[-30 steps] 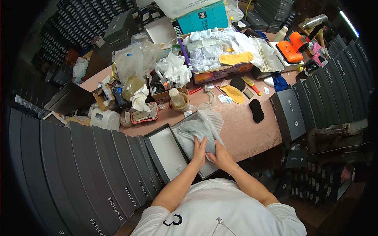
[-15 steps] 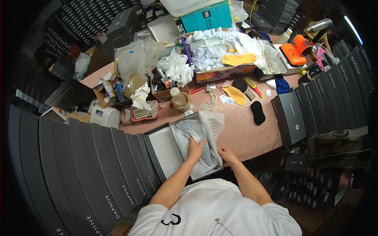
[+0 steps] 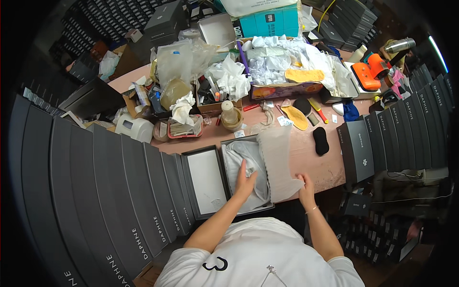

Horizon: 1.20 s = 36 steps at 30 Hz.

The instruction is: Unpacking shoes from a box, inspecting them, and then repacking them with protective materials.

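A dark shoe box (image 3: 227, 172) stands uncovered before me, its white-lined lid (image 3: 204, 173) beside it on the left. Inside lies a bundle in thin pale wrapping (image 3: 241, 150); what it wraps is hidden. My left hand (image 3: 245, 181) rests on this bundle, fingers stretched out with the thumb apart. From the box's right side a sheet of white tissue paper (image 3: 278, 155) spreads over the table. My right hand (image 3: 306, 185) pinches the near right corner of that sheet.
Dark shoe boxes (image 3: 107, 186) line the left, and more boxes (image 3: 356, 148) stand at the right. On the pink table (image 3: 325, 167) lie a black oval pad (image 3: 321, 141) and a yellow insole (image 3: 294, 117). Farther back are a carton of crumpled paper (image 3: 287, 91) and an orange device (image 3: 366, 76).
My right hand has moved right, drawing the tissue sheet out flat over the box's right edge. My left hand stays on the wrapped bundle. The whole view has shifted slightly.
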Available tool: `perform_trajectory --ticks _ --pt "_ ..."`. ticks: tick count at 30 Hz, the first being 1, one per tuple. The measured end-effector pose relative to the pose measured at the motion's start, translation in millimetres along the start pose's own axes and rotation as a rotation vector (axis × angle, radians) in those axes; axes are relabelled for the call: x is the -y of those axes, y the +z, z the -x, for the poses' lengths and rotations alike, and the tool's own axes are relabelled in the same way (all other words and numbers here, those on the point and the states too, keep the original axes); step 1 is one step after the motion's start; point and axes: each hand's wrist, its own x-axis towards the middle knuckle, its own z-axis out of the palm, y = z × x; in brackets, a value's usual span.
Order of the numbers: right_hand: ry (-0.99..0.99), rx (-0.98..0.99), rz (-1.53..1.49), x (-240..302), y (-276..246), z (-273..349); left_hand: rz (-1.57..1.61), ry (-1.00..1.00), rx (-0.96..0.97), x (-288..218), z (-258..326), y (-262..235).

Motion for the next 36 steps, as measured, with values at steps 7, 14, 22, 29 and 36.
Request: perform_trajectory --ticks 7,14,22,29,36 --pt "-0.616 0.551 0.411 98 103 -17 -0.331 -0.152 0.078 30 48 -113" --pt "-0.743 0.599 0.82 85 134 9 -0.528 -0.053 0.125 48 65 -103" --pt "-0.704 0.59 0.98 71 132 10 -0.789 0.051 0.313 21 49 -111" --pt "-0.598 0.508 0.52 75 93 5 -0.066 0.114 0.004 -115 80 -169" --pt "-0.087 0.51 -0.104 121 49 0 0.695 -0.241 0.166 -121 98 -125"
